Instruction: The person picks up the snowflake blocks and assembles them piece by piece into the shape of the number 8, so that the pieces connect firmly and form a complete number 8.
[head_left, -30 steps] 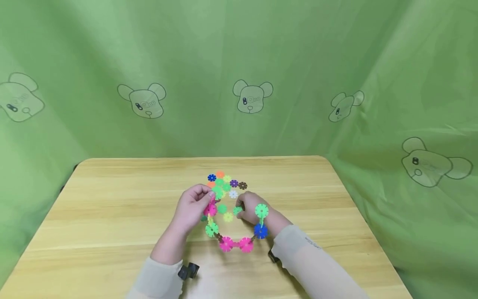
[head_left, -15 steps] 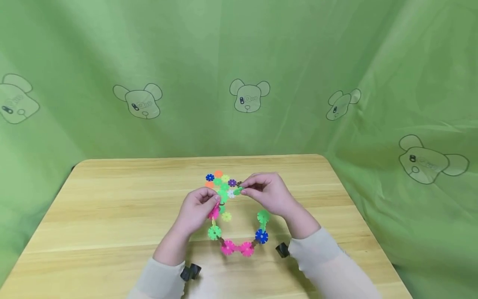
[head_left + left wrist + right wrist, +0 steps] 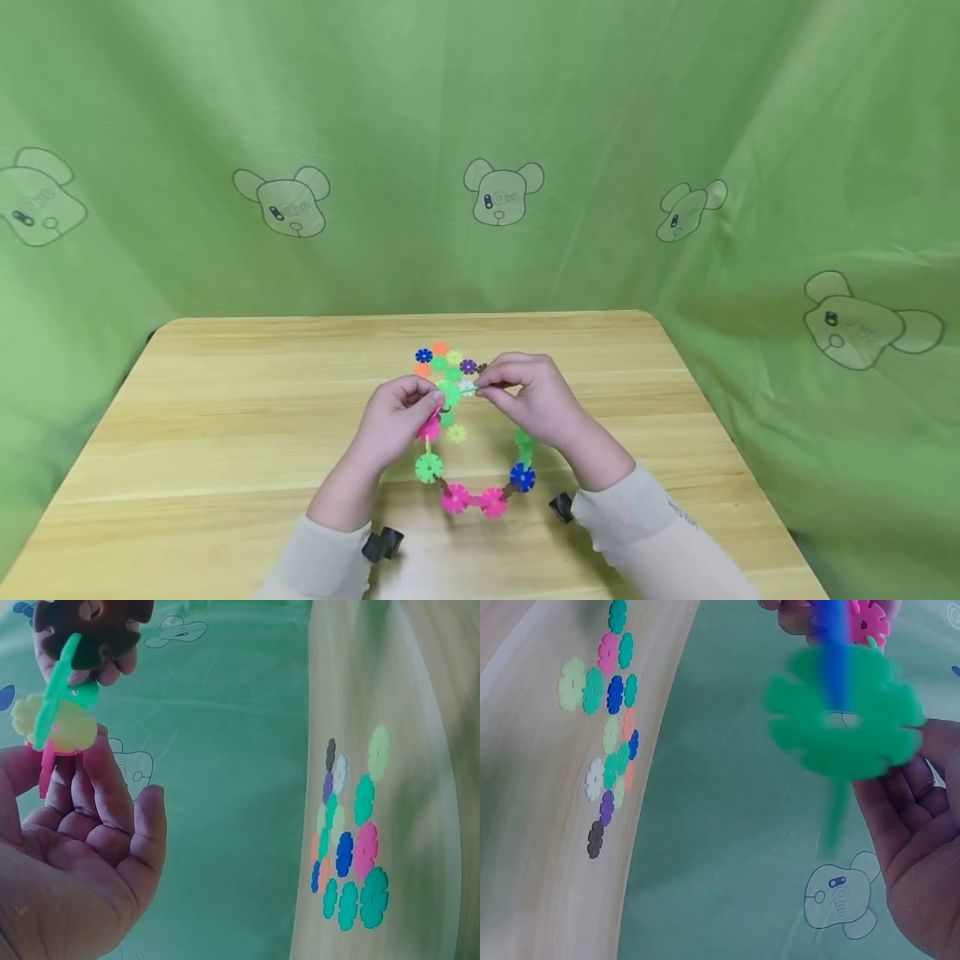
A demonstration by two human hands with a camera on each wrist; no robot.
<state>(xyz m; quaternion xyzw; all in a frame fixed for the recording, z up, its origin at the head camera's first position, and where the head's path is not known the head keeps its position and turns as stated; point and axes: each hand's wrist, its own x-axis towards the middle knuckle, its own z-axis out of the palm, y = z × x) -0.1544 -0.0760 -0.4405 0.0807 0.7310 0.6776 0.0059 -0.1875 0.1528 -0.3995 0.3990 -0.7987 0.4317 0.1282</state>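
Observation:
In the head view my left hand (image 3: 397,421) pinches the upper left end of a curved chain of slotted plastic snowflake discs, near a pink disc (image 3: 428,428) and a green end disc (image 3: 450,393). Below, the chain bends through a green disc (image 3: 429,467), two pink ones and a blue disc (image 3: 522,477), up to green discs at its right end. My right hand (image 3: 534,400) pinches a thin green disc (image 3: 468,391), seen edge-on, right at the green end disc. In the left wrist view a brown disc (image 3: 90,641) of the chain hangs close to the camera.
Loose snowflake discs lie on the wooden table (image 3: 225,433) beyond my hands, among them a blue one (image 3: 423,356), an orange one (image 3: 441,348), a purple one (image 3: 468,367) and a yellow one (image 3: 456,433). A green curtain (image 3: 390,100) with bear prints surrounds the table.
My right hand has lifted a green disc from the table beside the chain and brought it up and left to the chain's green end disc. The left hand keeps its pinch, nearly still.

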